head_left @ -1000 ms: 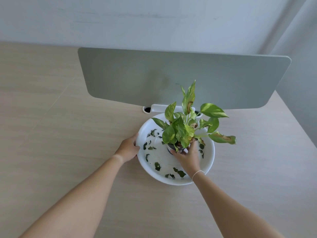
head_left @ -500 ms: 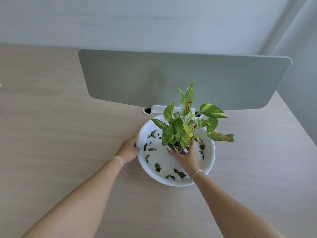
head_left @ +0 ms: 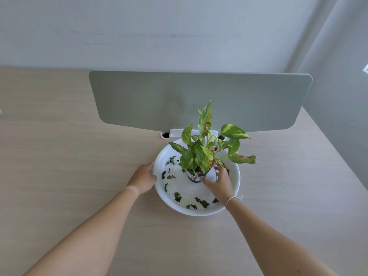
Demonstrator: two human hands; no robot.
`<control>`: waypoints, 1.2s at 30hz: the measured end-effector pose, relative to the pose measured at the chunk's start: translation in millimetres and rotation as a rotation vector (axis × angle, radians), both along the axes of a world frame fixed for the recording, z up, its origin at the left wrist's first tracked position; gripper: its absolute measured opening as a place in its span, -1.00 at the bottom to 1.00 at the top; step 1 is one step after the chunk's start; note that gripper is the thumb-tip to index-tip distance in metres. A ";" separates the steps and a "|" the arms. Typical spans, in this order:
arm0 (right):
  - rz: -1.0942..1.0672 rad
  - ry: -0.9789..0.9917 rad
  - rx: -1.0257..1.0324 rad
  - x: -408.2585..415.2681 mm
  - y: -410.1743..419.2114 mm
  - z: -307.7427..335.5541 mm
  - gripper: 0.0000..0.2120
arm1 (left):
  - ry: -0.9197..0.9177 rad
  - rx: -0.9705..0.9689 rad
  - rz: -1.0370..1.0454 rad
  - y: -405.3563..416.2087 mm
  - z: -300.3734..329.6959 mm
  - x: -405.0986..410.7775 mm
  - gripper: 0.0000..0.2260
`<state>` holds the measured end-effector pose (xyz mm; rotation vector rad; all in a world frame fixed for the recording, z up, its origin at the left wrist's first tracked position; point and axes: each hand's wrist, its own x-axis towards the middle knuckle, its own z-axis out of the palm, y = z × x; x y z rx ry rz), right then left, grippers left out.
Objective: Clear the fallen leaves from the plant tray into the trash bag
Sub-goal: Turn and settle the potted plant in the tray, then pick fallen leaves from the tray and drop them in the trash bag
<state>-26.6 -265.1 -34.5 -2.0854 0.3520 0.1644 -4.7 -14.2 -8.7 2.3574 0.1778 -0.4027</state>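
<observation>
A round white plant tray [head_left: 236,177] sits on the wooden desk, with several dark fallen leaves [head_left: 203,203] scattered over its floor. A small dark plant pot [head_left: 194,175] with green and yellow foliage [head_left: 199,154] stands in the middle of the tray. My left hand [head_left: 142,179] grips the tray's left rim. My right hand [head_left: 220,181] is just right of the pot, inside the tray, with the fingers spread. Its thumb touches the pot's base and a white gap shows between the pot and the fingers. No trash bag is in view.
A grey-green divider panel [head_left: 199,100] stands upright along the back of the desk [head_left: 79,156], right behind the tray, on a white bracket [head_left: 175,132] with a cable hole [head_left: 165,135]. Grey walls rise behind it and to the right.
My right hand, which was wrapped around the pot, has loosened and slid to the right, so more of the pot shows. My left hand stays on the tray's rim.
</observation>
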 end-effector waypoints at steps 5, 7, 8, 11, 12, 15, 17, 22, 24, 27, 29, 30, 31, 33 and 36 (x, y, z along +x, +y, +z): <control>0.008 -0.016 -0.051 -3.4 -9.3 12.4 -0.34 | -0.037 0.119 -0.001 -7.5 10.2 -2.2 -0.55; 0.040 -0.021 -0.105 -3.3 -13.3 16.0 -0.37 | -0.040 0.141 -0.004 -11.6 12.5 -3.1 -0.52; 0.061 -0.014 -0.150 -2.3 -15.1 17.5 -0.40 | -0.042 0.145 -0.010 -13.6 13.2 -3.5 -0.53; 0.116 0.031 -0.272 1.5 -21.3 22.4 -0.46 | -0.050 0.143 -0.046 -21.0 14.0 -4.5 -0.56; 0.135 0.045 -0.304 3.3 -23.0 23.8 -0.46 | -0.051 0.144 -0.063 -23.4 14.3 -4.7 -0.56; 0.193 0.081 -0.393 9.7 -27.2 27.0 -0.45 | -0.043 0.173 -0.112 -28.1 12.4 -4.5 -0.57; 0.224 0.092 -0.439 14.2 -27.6 28.8 -0.45 | -0.044 0.226 -0.145 -29.5 10.8 -2.9 -0.57; 0.272 0.148 -0.510 28.6 -26.2 28.2 -0.47 | -0.040 0.315 -0.236 -38.8 7.8 7.8 -0.55; 0.241 0.174 -0.482 33.9 -26.7 28.9 -0.55 | -0.003 0.310 -0.266 -43.0 6.1 12.4 -0.54; 0.215 0.240 -0.444 39.6 -28.6 27.3 -0.57 | 0.033 0.352 -0.345 -46.1 1.8 16.2 -0.53; 0.244 0.266 -0.460 43.2 -29.0 24.1 -0.55 | 0.054 0.374 -0.381 -48.0 -1.8 17.6 -0.52; 0.270 0.277 -0.476 44.0 -28.5 23.8 -0.56 | 0.072 0.384 -0.395 -49.2 -3.3 17.7 -0.50; 0.303 0.279 -0.500 43.8 -27.5 22.9 -0.57 | 0.090 0.397 -0.408 -50.4 -4.3 18.0 -0.50; 0.306 0.240 -0.570 44.1 -27.2 22.6 -0.59 | 0.122 0.426 -0.420 -53.2 -6.0 18.5 -0.50; 0.339 0.119 -0.743 44.5 -28.6 20.2 -0.61 | 0.147 0.460 -0.428 -56.7 -7.8 18.4 -0.55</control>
